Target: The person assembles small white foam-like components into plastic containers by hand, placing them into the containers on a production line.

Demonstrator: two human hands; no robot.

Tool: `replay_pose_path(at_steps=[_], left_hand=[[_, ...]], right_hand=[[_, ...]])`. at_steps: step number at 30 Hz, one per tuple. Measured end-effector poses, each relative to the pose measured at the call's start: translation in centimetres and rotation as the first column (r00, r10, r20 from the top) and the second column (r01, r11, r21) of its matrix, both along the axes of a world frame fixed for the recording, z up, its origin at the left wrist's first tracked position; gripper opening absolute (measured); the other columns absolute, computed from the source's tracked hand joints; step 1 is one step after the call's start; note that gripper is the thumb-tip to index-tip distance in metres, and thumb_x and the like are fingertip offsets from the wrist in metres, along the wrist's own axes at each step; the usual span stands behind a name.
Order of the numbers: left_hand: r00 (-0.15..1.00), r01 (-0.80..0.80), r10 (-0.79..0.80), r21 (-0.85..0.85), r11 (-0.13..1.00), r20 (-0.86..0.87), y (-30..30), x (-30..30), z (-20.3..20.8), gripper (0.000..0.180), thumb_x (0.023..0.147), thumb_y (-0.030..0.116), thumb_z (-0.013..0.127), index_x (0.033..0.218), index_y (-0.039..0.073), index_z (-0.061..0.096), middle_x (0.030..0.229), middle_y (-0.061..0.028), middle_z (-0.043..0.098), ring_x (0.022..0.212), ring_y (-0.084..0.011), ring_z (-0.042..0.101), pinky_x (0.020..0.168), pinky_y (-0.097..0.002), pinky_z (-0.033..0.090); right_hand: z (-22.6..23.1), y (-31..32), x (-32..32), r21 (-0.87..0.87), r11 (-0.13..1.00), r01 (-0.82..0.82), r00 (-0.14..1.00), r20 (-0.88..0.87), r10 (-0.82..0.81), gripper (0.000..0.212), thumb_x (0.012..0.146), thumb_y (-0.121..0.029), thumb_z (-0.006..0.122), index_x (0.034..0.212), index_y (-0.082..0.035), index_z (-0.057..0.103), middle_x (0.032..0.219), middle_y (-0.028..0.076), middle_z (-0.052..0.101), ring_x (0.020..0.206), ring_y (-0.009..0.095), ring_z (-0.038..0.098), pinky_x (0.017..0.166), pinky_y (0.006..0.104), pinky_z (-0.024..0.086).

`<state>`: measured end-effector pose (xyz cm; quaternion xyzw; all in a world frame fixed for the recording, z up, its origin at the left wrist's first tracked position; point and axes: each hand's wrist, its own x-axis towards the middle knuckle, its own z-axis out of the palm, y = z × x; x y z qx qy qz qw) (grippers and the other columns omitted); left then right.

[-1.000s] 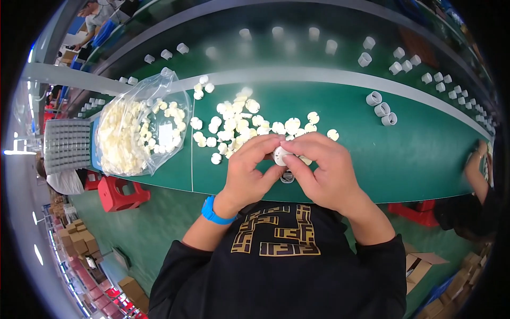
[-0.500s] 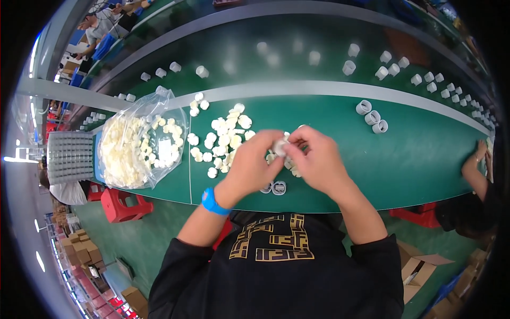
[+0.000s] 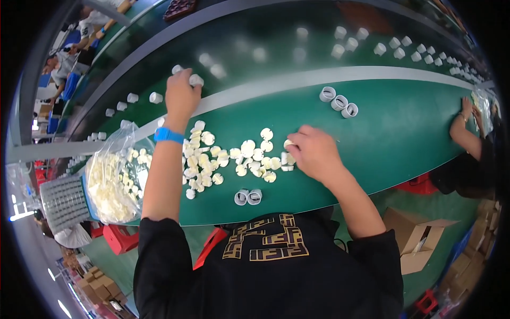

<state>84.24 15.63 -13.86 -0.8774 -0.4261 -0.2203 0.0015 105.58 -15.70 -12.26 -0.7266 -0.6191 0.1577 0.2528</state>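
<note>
Running across the middle of the rm is a big green counter (image 3: 404, 127), w/ a darker green strip (image 3: 239, 32) beyond its pale rail (image 3: 255, 88). Facing it, a person in a black shirt (image 3: 276, 287) w/ gold patterning; off at the far R end, a co-worker (image 3: 462, 127) w/ both arms on the counter. On the L end sits a clear plastic bag (image 3: 109, 183) full of cream pcs, just beside a grey ridged stack (image 3: 64, 201). Open cardbd box (image 3: 419, 239) down on the floor, R side; red stool (image 3: 121, 239) down on the L. L hand (image 3: 183, 85), blue wristband (image 3: 169, 134) on, is over the rail, fingers bent at two white cups (image 3: 196, 80); can't tell if they're gripped. R hand (image 3: 313, 151) is low over the counter, fingers curled in, tips at one cream disc (image 3: 289, 143); can't tell if it's pinched. Three grey-white cups (image 3: 340, 102) touch in a slanted row near the rail, and a pair of cups (image 3: 248, 197) stands by the near edge. Smallest: loose notched cream pcs (image 3: 248, 148), scattered on the counter btwn the hands.
</note>
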Motion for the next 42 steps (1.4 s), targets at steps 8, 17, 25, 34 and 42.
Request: replay_pose_path(at_steps=[8,17,25,34,42], left_hand=[[0.805,0.576,-0.542,-0.099,0.811,0.240,-11.9,10.0,2.6,0.052,0.079,0.012,0.084,0.127,0.007,0.066,0.131,-0.0154,0.065,0.122,-0.0390,0.059,0.103,-0.0448,0.049],[0.787,0.616,-0.444,-0.502,0.607,0.429,-15.0,18.0,0.2,0.040,0.079,0.004,0.078,0.117,0.005,0.065,0.123,-0.0163,0.063,0.107,-0.0346,0.065,0.098,-0.0404,0.053],[0.680,0.606,0.112,-0.642,0.470,0.725,-19.1,1.0,5.8,0.048,0.084,-0.010,0.076,0.127,-0.001,0.057,0.118,-0.0091,0.062,0.112,-0.0177,0.063,0.096,-0.0314,0.053],[0.337,0.847,0.372,-0.451,0.281,0.865,-25.8,-7.1,5.3,0.049,0.091,-0.009,0.070,0.138,-0.002,0.057,0.138,-0.0162,0.062,0.124,-0.0227,0.063,0.105,-0.0348,0.054],[0.368,0.876,0.363,-0.450,0.174,0.856,-30.9,-9.4,4.8,0.045,0.093,-0.009,0.067,0.137,-0.005,0.056,0.134,-0.0158,0.064,0.119,-0.0209,0.066,0.100,-0.0339,0.057]], right_hand=[[-1.2,-2.1,2.4,0.136,0.984,0.115,0.993,-0.035,-0.112,0.011,0.086,-0.006,0.073,0.097,-0.006,0.070,0.104,0.010,0.070,0.093,0.033,0.069,0.079,0.0430,0.056],[-1.5,-5.2,2.9,0.296,0.934,0.198,0.980,-0.035,-0.197,0.028,0.081,-0.003,0.075,0.109,-0.004,0.073,0.121,0.015,0.070,0.108,0.037,0.067,0.092,0.0443,0.055],[-1.1,-2.9,3.3,0.186,0.983,0.014,0.999,0.026,-0.020,0.035,0.080,-0.005,0.078,0.114,-0.004,0.069,0.114,0.014,0.067,0.109,0.035,0.062,0.095,0.0455,0.051],[3.1,-3.2,0.1,0.056,0.998,0.039,0.993,-0.117,-0.032,0.032,0.081,-0.002,0.079,0.112,-0.001,0.069,0.113,0.014,0.068,0.104,0.034,0.065,0.091,0.0400,0.053],[9.8,-7.0,-9.1,0.326,0.892,-0.314,0.849,-0.325,0.417,0.039,0.079,-0.001,0.084,0.116,-0.005,0.072,0.117,0.013,0.070,0.107,0.029,0.069,0.092,0.0356,0.056]])
